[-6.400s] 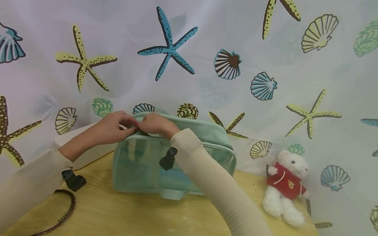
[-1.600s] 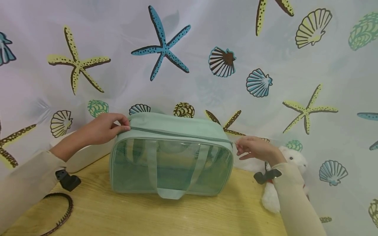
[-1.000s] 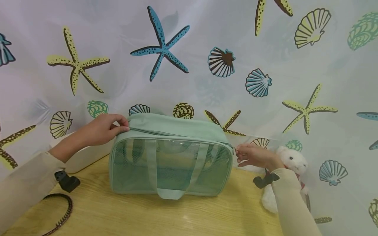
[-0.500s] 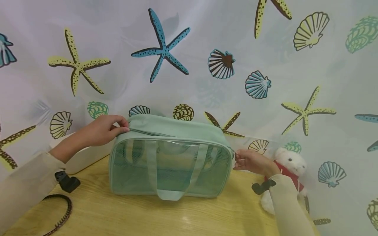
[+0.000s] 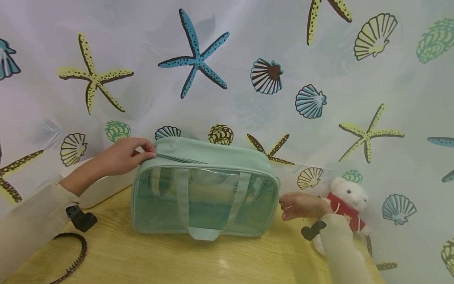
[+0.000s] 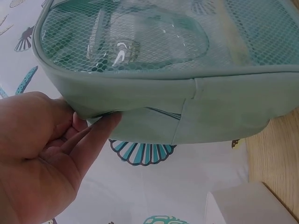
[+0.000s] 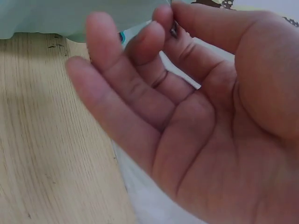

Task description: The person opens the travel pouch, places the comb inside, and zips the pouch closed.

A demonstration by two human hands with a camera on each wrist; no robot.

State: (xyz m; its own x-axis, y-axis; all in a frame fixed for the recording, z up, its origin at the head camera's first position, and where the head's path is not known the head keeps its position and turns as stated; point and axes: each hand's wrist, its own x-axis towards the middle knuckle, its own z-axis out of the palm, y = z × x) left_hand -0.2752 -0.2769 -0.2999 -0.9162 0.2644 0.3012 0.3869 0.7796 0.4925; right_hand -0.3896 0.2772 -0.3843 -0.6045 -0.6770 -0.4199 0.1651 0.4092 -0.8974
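A mint-green bag with clear and mesh panels stands upright on the wooden table, one handle hanging down its front. Along its top runs a zip, drawn together over the length I can see. My left hand pinches the fabric at the zip's left end; the left wrist view shows thumb and fingers on that edge. Low at the bag's right end is my right hand. Between its thumb and forefinger sits a small dark zip pull, mostly hidden, while the other fingers are loosely bent.
A white plush bear in a red top sits right of the bag, partly behind my right forearm. A white box stands behind the left wrist. A dark toothed headband lies front left. A shell-print curtain hangs behind.
My right hand has gone from the zip's left end to its right end, and the zip has closed. Over the last second it has dropped down the bag's side. The left hand keeps its place.
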